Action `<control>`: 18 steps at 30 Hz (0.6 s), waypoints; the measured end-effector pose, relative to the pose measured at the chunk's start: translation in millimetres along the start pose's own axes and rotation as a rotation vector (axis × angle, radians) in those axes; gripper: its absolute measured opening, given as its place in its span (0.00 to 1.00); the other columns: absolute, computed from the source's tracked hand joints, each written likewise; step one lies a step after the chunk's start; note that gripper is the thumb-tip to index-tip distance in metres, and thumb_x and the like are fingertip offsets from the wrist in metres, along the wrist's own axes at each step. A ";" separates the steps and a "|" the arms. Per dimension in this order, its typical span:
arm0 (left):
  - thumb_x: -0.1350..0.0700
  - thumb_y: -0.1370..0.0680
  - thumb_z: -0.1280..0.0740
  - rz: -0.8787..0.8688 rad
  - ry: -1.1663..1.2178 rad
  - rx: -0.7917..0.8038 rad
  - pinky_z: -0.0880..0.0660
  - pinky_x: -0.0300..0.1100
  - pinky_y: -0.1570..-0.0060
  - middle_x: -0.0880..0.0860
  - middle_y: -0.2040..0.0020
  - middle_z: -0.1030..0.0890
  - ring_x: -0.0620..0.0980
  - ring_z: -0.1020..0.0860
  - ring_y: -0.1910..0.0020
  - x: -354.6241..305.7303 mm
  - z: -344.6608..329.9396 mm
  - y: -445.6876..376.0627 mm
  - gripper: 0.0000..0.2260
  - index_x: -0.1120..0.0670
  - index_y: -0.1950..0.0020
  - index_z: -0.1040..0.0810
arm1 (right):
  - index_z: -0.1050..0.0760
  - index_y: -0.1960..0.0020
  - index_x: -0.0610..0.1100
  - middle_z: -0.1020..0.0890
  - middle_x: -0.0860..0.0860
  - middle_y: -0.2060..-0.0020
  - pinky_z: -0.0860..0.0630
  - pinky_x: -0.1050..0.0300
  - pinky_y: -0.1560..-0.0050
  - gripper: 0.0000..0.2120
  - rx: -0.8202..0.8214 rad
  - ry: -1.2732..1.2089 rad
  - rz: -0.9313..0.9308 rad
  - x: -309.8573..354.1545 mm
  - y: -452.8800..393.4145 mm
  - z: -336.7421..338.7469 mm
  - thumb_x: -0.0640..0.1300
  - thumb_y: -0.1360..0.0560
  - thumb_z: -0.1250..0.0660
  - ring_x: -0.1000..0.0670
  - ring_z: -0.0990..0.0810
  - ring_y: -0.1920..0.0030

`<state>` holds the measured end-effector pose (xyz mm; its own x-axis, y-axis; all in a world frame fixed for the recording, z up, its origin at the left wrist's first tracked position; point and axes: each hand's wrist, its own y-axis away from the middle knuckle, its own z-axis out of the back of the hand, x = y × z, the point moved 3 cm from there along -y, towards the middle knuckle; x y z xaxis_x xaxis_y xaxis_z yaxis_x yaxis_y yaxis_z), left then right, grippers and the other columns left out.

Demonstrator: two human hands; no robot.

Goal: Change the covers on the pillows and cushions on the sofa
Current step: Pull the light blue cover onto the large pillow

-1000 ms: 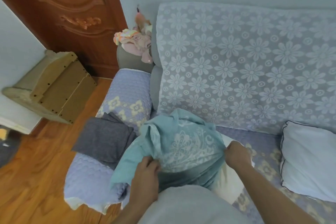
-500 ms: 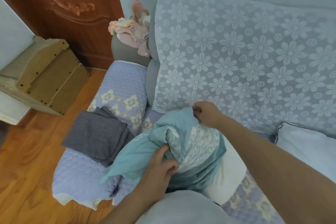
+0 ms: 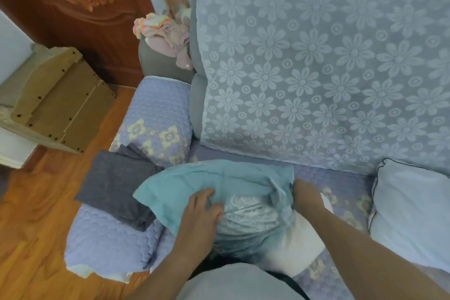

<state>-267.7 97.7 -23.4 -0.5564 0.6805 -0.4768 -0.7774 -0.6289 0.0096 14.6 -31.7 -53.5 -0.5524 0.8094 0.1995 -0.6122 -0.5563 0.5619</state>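
Teal cloth cover (image 3: 214, 178), soft and matt; quilted lilac sofa throw (image 3: 158, 105); glossy wooden floor (image 3: 31, 214); varnished carved door (image 3: 80, 0)

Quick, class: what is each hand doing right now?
Left hand: grips the teal cover.
Right hand: fingers tucked under the cover; cannot tell.

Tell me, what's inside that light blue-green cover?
A white pillow pokes out of the teal patterned cover near the right hand. The rest of it is hidden by the fabric and the left hand.

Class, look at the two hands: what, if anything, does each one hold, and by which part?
Both hold the teal cover: left hand bunches its middle, right hand grips its right edge.
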 end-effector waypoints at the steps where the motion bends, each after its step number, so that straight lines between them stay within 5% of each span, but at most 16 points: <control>1: 0.64 0.25 0.29 0.014 -0.007 -0.005 0.23 0.53 0.45 0.59 0.33 0.28 0.61 0.28 0.36 -2.3 -0.7 -6.7 0.09 0.51 0.58 0.24 | 0.24 0.43 0.40 0.18 0.42 0.47 0.24 0.51 0.47 0.11 -0.025 -0.066 0.022 -0.6 -4.9 -3.5 0.42 0.23 0.35 0.41 0.19 0.44; 4: 0.62 0.26 0.26 0.086 -0.061 -0.020 0.22 0.57 0.46 0.60 0.35 0.26 0.61 0.28 0.39 1.2 -2.4 -24.0 0.08 0.52 0.59 0.22 | 0.25 0.42 0.42 0.18 0.43 0.48 0.29 0.54 0.54 0.09 -0.041 -0.223 0.012 9.6 -17.4 7.7 0.41 0.21 0.35 0.41 0.20 0.46; 7: 0.57 0.26 0.27 -0.043 -0.071 0.015 0.27 0.60 0.38 0.58 0.31 0.27 0.63 0.30 0.33 4.0 4.6 -40.1 0.06 0.50 0.62 0.22 | 0.24 0.38 0.45 0.18 0.45 0.45 0.34 0.57 0.56 0.12 -0.041 -0.265 0.065 15.2 -33.0 16.7 0.38 0.21 0.36 0.42 0.20 0.45; 9: 0.51 0.22 0.32 -0.106 -0.034 0.061 0.34 0.56 0.31 0.53 0.28 0.29 0.57 0.33 0.29 3.7 8.1 -67.1 0.07 0.49 0.59 0.20 | 0.20 0.48 0.45 0.16 0.44 0.49 0.33 0.57 0.56 0.10 -0.032 -0.266 0.100 18.4 -47.4 13.0 0.35 0.22 0.38 0.42 0.19 0.47; 11: 0.47 0.17 0.37 0.018 0.111 0.122 0.30 0.48 0.37 0.47 0.36 0.24 0.47 0.26 0.38 11.7 10.2 -104.7 0.11 0.51 0.50 0.19 | 0.26 0.61 0.47 0.16 0.44 0.56 0.29 0.54 0.58 0.12 -0.029 -0.301 0.075 18.2 -68.3 3.0 0.34 0.23 0.39 0.42 0.19 0.52; 14: 0.42 0.19 0.36 0.119 0.082 0.146 0.30 0.46 0.59 0.43 0.57 0.24 0.43 0.24 0.59 30.9 5.8 -171.5 0.09 0.46 0.51 0.28 | 0.30 0.64 0.44 0.22 0.47 0.66 0.31 0.54 0.63 0.13 -0.020 -0.427 0.015 20.8 -97.9 -15.8 0.36 0.21 0.39 0.45 0.22 0.61; 18: 0.28 0.29 0.33 0.093 -0.024 0.395 0.26 0.45 0.55 0.42 0.52 0.23 0.46 0.22 0.54 64.8 -35.2 -225.8 0.23 0.42 0.45 0.30 | 0.31 0.65 0.44 0.26 0.49 0.68 0.35 0.55 0.64 0.15 -0.043 -0.628 -0.063 19.5 -121.2 -46.7 0.43 0.19 0.36 0.48 0.27 0.63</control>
<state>-117.9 270.6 -87.4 -0.6329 0.6386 -0.4377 -0.7736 -0.4985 0.3913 51.6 42.8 -155.2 -0.0852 0.7898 0.6074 -0.6621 -0.5004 0.5578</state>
